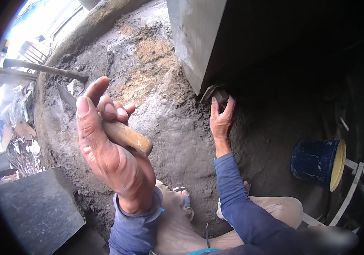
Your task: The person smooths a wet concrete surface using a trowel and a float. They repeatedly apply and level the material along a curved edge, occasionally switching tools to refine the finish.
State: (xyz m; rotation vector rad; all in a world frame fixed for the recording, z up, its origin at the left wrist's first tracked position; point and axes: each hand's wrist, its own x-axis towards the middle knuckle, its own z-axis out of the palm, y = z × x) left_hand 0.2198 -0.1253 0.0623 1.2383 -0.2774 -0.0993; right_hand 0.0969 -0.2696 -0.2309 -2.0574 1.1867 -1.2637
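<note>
Head view: right hand pinches small angular block just beside lower corner of grey slab; left hand, farther off, grips wooden-handled trowel, long axis slanting up-left.

Dirt floor (lumpy, greyish): dark-blue bucket.

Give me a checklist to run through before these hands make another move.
1. Left hand gripping the wooden handle: ok.
2. Grey blade pointing away from the right hand: ok.
3. Right hand touching the dark block: ok, thumb and finger meet it.
4. Block apart from the pale grey panel: cannot tell, shadowed there.
5. Blue bucket clear of both hands: ok, off to the right.
</note>
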